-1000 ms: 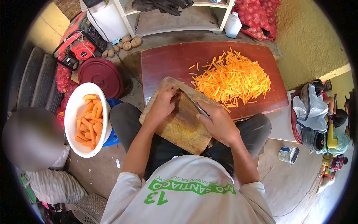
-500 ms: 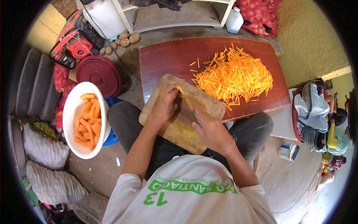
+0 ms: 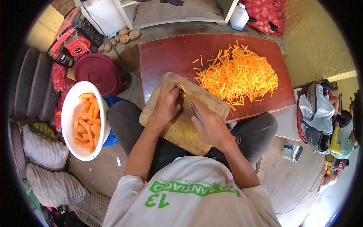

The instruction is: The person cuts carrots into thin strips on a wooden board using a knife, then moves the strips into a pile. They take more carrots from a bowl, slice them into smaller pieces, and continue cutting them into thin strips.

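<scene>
A wooden cutting board [image 3: 181, 130] lies tilted across my lap. On its upper part, my left hand [image 3: 166, 104] has its fingers pressed together on a piece of carrot [image 3: 182, 88], mostly hidden by the fingers. My right hand [image 3: 211, 126] is wrapped round the handle of a knife [image 3: 196, 111], whose blade reaches up to the carrot beside my left fingertips. Beyond the board, a large pile of carrot strips [image 3: 242, 75] rests on the red table [image 3: 170, 53]. Peeled carrots [image 3: 87, 125] fill part of a white basin [image 3: 70, 140] at the left.
A dark red lid [image 3: 97, 73], potatoes [image 3: 124, 37] and a red machine [image 3: 77, 46] are at the upper left. Tyres [image 3: 28, 85] and white sacks [image 3: 53, 185] stand far left. A jar [image 3: 291, 152] is on the floor at right. Part of another person [image 3: 342, 119] shows far right.
My right hand and the knife have shifted slightly up and left, bringing the blade nearer my left fingertips. Less of the carrot shows. The whole view has moved a little.
</scene>
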